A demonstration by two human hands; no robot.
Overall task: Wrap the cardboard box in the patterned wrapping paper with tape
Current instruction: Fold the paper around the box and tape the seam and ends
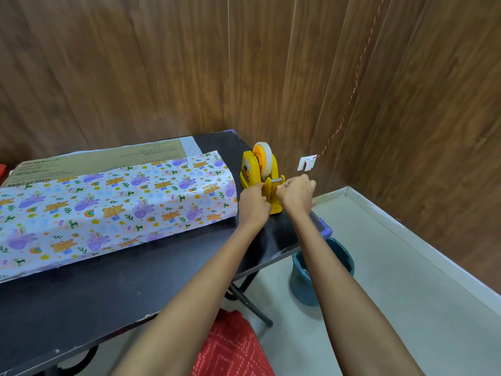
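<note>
At the right end of the bench (pixel 108 289), the left hand (pixel 253 203) curls its grip round the front of the yellow tape dispenser (pixel 254 169). The right hand (pixel 295 194) has its grip curled at the cutter; what it pinches I cannot tell. Just left of them, the wrapping paper (pixel 108 210) drapes over the cardboard box (pixel 95 164).

One head-worn wide-angle view looks forward and down. The counter (pixel 135 289) lies near left, the wall far.
</note>
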